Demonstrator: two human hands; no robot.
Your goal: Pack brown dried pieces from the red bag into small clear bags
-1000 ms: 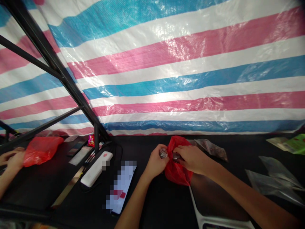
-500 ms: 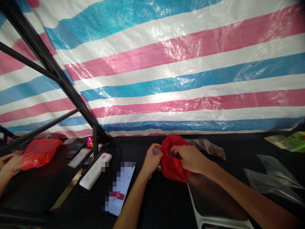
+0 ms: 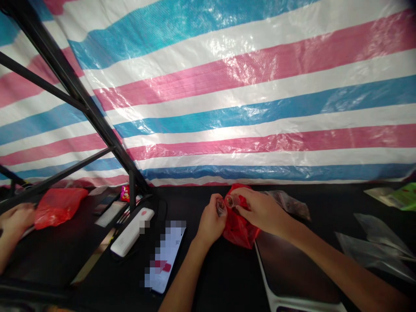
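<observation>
My left hand (image 3: 212, 219) is closed around a crumpled clear plastic bag (image 3: 221, 207), most of it hidden by the fingers. Close beside it, my right hand (image 3: 260, 210) pinches a small clear cup-like piece (image 3: 232, 201) with something brown inside, its round end facing the left hand. Beneath and behind the right hand a red plastic bag (image 3: 240, 232) stands on the black table, its mouth partly covered by that hand. A clear bag with brown contents (image 3: 292, 204) lies just beyond the right wrist.
A flat dark-topped device with a pale rim (image 3: 295, 268) lies under my right forearm. Empty clear bags (image 3: 373, 247) and a green packet (image 3: 404, 195) lie right. Left are a phone (image 3: 167, 260), white power strip (image 3: 132, 232), black frame (image 3: 107, 130) and another person's hand (image 3: 19, 219) by a red bag (image 3: 60, 208).
My right hand has come up out of the red bag's mouth with the small clear piece in its fingers. It is now nearer my left hand.
</observation>
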